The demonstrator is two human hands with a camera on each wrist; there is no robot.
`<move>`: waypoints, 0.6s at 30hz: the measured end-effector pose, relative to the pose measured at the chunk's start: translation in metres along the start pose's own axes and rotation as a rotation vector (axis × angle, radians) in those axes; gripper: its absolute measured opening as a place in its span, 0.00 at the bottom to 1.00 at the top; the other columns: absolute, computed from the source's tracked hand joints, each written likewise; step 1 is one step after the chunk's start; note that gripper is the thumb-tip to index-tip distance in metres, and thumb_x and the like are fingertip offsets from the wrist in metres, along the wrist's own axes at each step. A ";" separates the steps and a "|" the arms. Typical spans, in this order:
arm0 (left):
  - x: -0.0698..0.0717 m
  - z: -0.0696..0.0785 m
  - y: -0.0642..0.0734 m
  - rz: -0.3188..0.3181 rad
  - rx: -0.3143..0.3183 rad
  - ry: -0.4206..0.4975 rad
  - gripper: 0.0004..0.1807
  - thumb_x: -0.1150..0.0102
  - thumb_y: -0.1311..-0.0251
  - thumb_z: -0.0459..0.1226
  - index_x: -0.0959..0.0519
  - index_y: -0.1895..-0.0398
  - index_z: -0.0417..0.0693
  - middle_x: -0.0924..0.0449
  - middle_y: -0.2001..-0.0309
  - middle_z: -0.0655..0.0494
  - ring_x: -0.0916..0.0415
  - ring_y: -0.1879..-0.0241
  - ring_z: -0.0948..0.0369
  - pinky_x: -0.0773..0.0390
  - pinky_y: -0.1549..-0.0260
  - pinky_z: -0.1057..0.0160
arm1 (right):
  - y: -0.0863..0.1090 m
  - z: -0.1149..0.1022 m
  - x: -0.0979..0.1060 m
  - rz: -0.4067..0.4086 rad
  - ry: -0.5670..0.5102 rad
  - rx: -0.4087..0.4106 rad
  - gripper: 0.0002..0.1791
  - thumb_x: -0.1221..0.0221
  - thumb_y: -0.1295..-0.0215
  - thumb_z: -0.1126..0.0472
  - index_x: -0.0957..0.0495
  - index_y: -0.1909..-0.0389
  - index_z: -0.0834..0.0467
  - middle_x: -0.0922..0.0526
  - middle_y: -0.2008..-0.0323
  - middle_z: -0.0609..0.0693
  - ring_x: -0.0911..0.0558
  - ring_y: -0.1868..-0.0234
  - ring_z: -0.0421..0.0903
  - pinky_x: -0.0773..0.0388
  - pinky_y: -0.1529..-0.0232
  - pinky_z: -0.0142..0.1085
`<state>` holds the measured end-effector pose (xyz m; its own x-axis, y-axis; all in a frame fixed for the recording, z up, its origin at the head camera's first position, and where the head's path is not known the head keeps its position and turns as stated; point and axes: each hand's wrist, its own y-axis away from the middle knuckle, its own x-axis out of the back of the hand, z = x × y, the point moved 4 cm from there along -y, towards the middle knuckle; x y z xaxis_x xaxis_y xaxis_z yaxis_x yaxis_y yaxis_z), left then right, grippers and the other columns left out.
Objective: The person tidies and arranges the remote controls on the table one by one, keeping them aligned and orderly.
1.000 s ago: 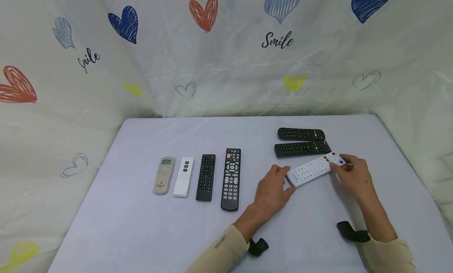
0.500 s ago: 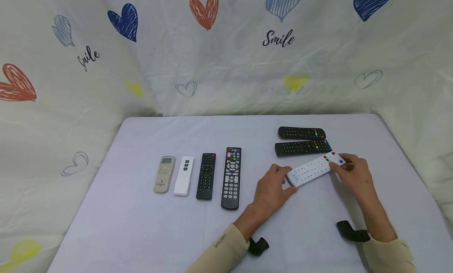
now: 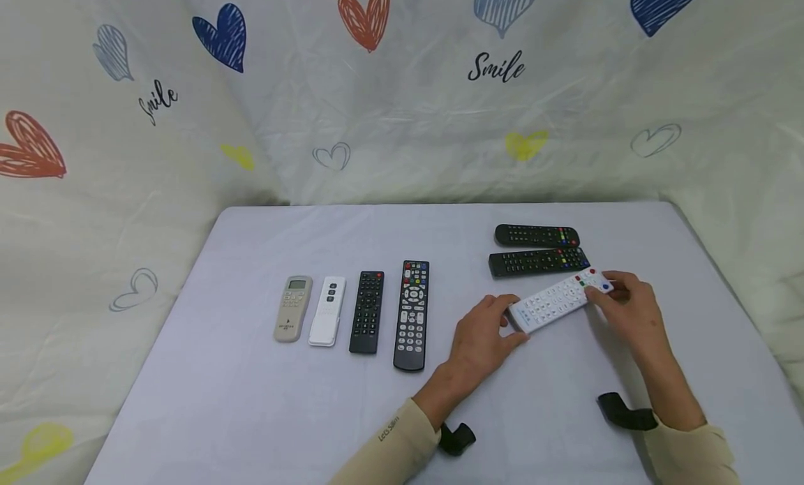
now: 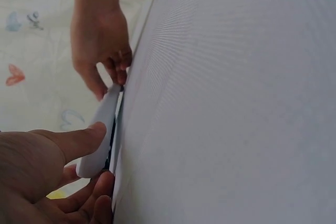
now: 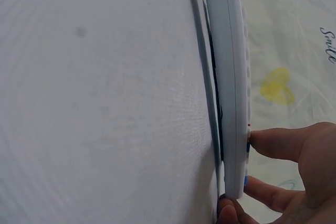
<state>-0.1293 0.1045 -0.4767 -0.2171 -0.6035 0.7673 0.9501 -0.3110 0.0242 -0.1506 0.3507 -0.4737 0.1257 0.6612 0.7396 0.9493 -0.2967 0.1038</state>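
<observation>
A white remote control (image 3: 553,305) with colored buttons at its right end lies slantwise between both hands, at the right of the table. My left hand (image 3: 479,337) grips its left end, thumb on the near edge and fingers at the far side. At the other end, my right hand (image 3: 634,310) pinches the remote, its thumb on the button face. The right wrist view shows the side of the white remote control (image 5: 234,93) close to the white tabletop. Just behind it lie two black remotes, a keypad one (image 3: 537,262) and a round-ended one (image 3: 537,235).
On the left half of the white table (image 3: 251,415) stands a row: a beige remote (image 3: 292,309) with a small display, a slim white remote (image 3: 326,312), a black remote (image 3: 366,312) and a longer black remote (image 3: 411,331). A heart-printed cloth (image 3: 414,101) hangs behind.
</observation>
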 end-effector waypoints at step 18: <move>0.001 0.001 0.003 -0.002 -0.008 0.054 0.33 0.24 0.41 0.46 0.24 0.32 0.61 0.18 0.59 0.66 0.30 0.65 0.75 0.32 0.70 0.78 | 0.004 -0.005 0.004 -0.029 -0.137 -0.055 0.39 0.44 0.23 0.48 0.45 0.21 0.63 0.29 0.37 0.71 0.24 0.61 0.31 0.28 0.69 0.21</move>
<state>-0.1268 0.1032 -0.4751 -0.2305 -0.6416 0.7316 0.9479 -0.3178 0.0200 -0.1481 0.3490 -0.4675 0.1400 0.7565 0.6388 0.9365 -0.3106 0.1626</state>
